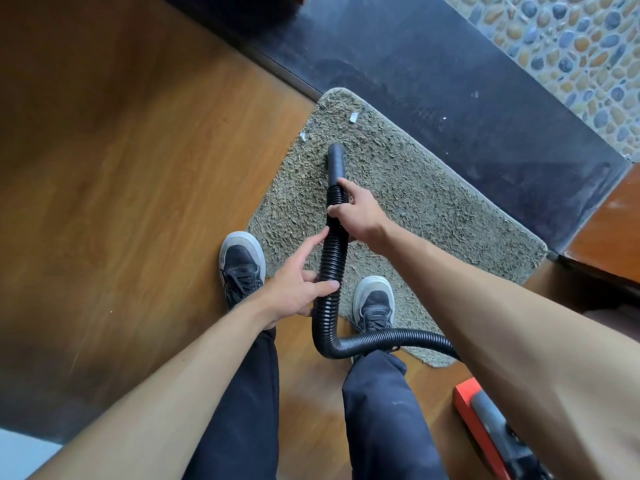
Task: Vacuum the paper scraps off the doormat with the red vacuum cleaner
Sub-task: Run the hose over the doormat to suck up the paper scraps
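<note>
A wooden floor is carrying a shaggy doormat, and the person is standing at its near edge. The red vacuum cleaner is sitting on the floor at the lower right, apart from the mat. Its black hose is curving up over the mat. The right hand is gripping the hose just behind the nozzle, forefinger stretched along it. The left hand is wrapping the hose lower down. Two paper scraps are lying beyond the nozzle, near the mat's far corner.
</note>
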`<move>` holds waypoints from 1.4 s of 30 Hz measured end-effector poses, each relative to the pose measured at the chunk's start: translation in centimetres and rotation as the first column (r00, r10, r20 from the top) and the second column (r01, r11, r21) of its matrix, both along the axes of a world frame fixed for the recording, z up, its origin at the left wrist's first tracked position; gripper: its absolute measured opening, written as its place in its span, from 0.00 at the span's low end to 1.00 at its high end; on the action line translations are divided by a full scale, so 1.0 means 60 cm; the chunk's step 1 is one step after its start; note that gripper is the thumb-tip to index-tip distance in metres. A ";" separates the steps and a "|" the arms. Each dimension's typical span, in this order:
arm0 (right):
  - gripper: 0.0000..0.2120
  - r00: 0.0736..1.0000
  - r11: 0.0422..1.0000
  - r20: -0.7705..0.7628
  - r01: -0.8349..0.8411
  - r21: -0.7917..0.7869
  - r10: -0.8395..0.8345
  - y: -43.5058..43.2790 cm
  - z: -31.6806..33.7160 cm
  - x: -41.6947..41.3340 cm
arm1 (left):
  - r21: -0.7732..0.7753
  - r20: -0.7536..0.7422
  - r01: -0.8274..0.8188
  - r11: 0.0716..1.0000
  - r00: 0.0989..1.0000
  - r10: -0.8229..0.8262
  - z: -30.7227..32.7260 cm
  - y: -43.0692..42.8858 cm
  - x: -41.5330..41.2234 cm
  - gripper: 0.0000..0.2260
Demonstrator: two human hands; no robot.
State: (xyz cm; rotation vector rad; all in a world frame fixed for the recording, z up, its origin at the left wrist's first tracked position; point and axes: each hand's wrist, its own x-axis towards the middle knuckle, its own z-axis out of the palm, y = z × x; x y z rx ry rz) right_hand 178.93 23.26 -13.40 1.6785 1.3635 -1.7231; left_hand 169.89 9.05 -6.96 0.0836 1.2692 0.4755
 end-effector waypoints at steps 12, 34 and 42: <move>0.34 0.965 0.960 0.006 -0.261 0.098 0.261 -0.024 -0.008 -0.091 | -0.053 0.013 -0.137 0.989 0.990 0.138 0.000 -0.039 -0.057 0.33; 0.33 0.984 0.984 -0.020 0.177 0.026 -0.176 0.064 -0.004 -0.019 | 0.025 -0.027 0.008 1.000 1.000 -0.008 -0.023 0.061 -0.023 0.38; 0.29 0.995 0.995 -0.021 0.097 0.031 -0.096 0.070 -0.009 -0.045 | 0.004 -0.066 -0.013 1.000 0.998 0.013 -0.017 0.063 -0.034 0.37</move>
